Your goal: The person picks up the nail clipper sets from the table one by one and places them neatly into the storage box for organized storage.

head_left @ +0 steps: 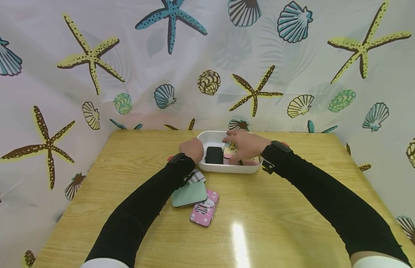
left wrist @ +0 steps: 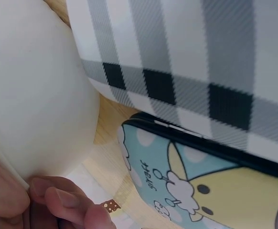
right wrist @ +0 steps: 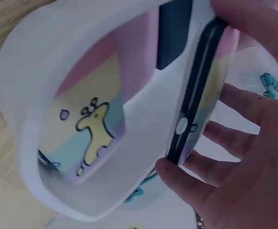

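Note:
My left hand point(head_left: 192, 149) grips the left rim of a white plastic bin point(head_left: 232, 169); its curled fingertips show at the rim in the left wrist view. Over the right half of the bin, my right hand point(head_left: 246, 143) holds a slim pastel case point(right wrist: 202, 90) with a dark edge and a small white button, tilted on edge between thumb and fingers. Inside the bin stand another pastel case with a giraffe print point(right wrist: 98, 119) and a black ribbed object point(right wrist: 175, 33). The black object lies at the bin's left in the head view.
Just in front of the bin lie a black-and-white checked case point(head_left: 197, 176), a mint green case point(head_left: 189, 194) and a pink cartoon case point(head_left: 204, 212), partly overlapping. A blue case with a yellow cartoon figure point(left wrist: 215, 186) shows beside the checked one. A patterned curtain point(head_left: 207, 56) hangs behind the wooden table point(head_left: 277, 216).

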Demonstrator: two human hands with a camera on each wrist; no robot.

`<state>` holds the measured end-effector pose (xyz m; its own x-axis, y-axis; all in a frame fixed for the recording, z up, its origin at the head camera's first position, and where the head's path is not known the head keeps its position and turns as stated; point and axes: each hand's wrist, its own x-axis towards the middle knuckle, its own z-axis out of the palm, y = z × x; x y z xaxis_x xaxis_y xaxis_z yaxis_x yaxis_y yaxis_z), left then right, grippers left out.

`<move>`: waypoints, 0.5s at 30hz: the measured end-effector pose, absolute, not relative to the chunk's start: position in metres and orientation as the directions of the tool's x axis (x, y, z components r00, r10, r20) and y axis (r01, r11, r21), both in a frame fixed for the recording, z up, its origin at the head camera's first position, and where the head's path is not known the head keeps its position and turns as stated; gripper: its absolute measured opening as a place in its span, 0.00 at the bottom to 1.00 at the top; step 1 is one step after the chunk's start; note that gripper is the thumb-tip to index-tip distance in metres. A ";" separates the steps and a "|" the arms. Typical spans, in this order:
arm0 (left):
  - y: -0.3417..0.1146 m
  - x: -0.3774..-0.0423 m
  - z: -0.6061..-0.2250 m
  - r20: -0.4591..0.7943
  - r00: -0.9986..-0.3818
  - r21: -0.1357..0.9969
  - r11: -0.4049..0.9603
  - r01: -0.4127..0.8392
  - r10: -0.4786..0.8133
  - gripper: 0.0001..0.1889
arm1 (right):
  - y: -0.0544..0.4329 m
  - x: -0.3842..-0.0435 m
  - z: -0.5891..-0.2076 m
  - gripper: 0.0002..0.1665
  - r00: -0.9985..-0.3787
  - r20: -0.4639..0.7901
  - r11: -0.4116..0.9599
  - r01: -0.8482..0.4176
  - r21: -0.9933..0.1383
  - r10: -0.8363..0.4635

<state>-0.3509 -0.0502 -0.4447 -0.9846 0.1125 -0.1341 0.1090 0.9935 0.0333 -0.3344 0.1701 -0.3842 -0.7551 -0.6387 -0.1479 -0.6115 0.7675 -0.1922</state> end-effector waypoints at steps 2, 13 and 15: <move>-0.050 -0.351 -0.445 -0.130 -0.985 0.029 0.994 0.110 0.112 0.16 | 0.168 -0.340 -0.392 0.46 -0.751 -0.170 0.769 -0.615 -0.175 -0.639; -0.051 -0.354 -0.451 -0.098 -0.986 0.008 0.990 0.137 0.138 0.16 | 0.164 -0.351 -0.417 0.33 -0.682 -0.188 0.707 -0.695 -0.135 -0.706; -0.051 -0.353 -0.450 -0.103 -0.985 0.006 0.990 0.140 0.140 0.16 | 0.165 -0.351 -0.419 0.33 -0.683 -0.207 0.712 -0.687 -0.144 -0.701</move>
<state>-0.3533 -0.0514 -0.4501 -0.9848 0.1400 -0.1029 0.1402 0.9901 0.0057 -0.3514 0.1645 -0.4191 -0.6829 -0.7007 -0.2065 -0.6871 0.7121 -0.1440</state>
